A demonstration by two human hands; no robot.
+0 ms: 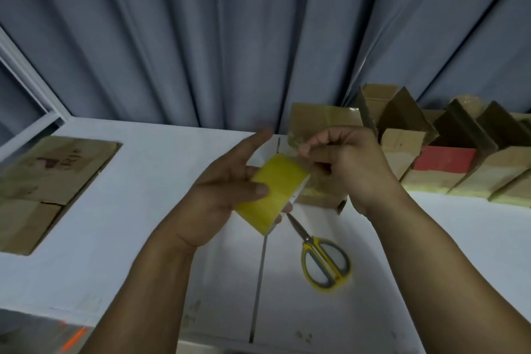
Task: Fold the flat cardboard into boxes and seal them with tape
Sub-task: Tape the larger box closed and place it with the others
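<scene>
My left hand [227,190] grips a yellow roll of tape [273,192] above the middle of the white table [129,238], thumb across its face. My right hand [344,161] is just right of the roll, its thumb and fingertips pinched together at the tape's loose end. Behind my hands stands a folded cardboard box [321,123] with shiny tape on its top; its lower part is hidden by my right hand. A stack of flat cardboard [48,178] lies at the table's left.
Yellow-handled scissors [321,256] lie on the table below my right hand. Several open cardboard boxes [448,146], one showing a red face, line the back right. Grey curtains [230,37] hang behind the table. A seam runs down the tabletop's middle.
</scene>
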